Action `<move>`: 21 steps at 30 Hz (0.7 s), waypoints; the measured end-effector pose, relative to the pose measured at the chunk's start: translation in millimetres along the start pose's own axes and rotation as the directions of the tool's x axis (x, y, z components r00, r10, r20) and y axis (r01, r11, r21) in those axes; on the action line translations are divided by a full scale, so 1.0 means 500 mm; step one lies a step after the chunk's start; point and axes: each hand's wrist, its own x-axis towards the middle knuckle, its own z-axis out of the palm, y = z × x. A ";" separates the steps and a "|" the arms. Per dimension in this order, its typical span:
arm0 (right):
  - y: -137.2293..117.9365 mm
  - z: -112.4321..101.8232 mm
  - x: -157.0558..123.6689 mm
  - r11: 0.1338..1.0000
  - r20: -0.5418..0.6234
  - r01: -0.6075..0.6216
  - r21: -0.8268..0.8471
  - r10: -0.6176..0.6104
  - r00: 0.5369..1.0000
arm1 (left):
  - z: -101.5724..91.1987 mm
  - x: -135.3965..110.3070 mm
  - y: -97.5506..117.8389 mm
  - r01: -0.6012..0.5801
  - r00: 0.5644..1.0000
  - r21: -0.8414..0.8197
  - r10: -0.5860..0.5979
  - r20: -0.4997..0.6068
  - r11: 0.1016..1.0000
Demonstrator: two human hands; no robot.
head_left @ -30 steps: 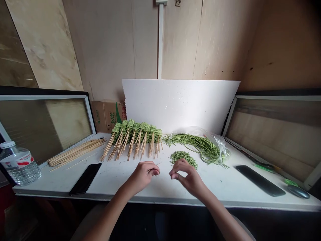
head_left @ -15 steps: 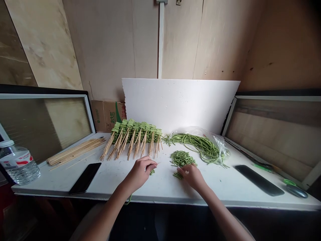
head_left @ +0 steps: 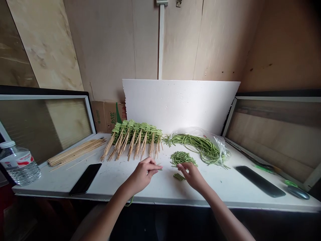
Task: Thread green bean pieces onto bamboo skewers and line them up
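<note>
My left hand [head_left: 144, 173] is closed in a pinch above the near middle of the table. A thin pale tip, like that of a bamboo skewer [head_left: 158, 164], and a bit of green bean [head_left: 161, 169] show at its fingertips; most of what it holds is hidden. My right hand [head_left: 192, 174] hovers with curled fingers, thumb close to the index finger. Whatever lies between them is too small to make out. Below its fingertips is a small row of cut bean pieces [head_left: 179, 177], and just behind is a heap of cut pieces [head_left: 182, 157].
Stacked bean skewers [head_left: 136, 130] stand at the back, handles forward. Loose bamboo skewers [head_left: 76, 151], a phone [head_left: 85, 179] and a water bottle [head_left: 18, 164] are on the left. Long beans [head_left: 200, 145] in a plastic bag lie back right, near a dark flat object [head_left: 260, 180] and a mouse [head_left: 298, 192].
My right hand has lifted slightly off the small row of bean pieces, which shows more now. My left fingertips have shifted a little to the right, towards my right hand.
</note>
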 end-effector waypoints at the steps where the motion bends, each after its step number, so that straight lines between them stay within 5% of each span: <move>1: -0.021 -0.003 -0.004 0.996 0.044 0.029 0.087 -0.032 0.999 | 0.005 0.000 0.002 -0.003 1.000 -0.014 0.002 -0.018 1.000; 4: -0.086 -0.001 -0.020 0.940 0.150 0.065 0.336 -0.122 0.981 | 0.022 0.001 0.011 0.009 0.997 -0.066 -0.015 -0.079 0.998; 8: -0.135 0.017 -0.039 0.912 0.050 0.137 0.387 -0.170 0.984 | 0.039 0.001 0.024 -0.013 0.993 -0.102 0.001 -0.118 0.995; 15: -0.119 0.017 -0.037 0.906 -0.123 0.146 0.397 -0.105 0.987 | 0.013 0.002 0.045 0.100 0.992 -0.135 -0.110 -0.069 0.986; 21: -0.138 0.017 -0.048 0.891 -0.172 0.242 0.385 -0.188 0.967 | -0.006 0.003 0.059 -0.067 0.982 0.001 0.066 -0.177 0.998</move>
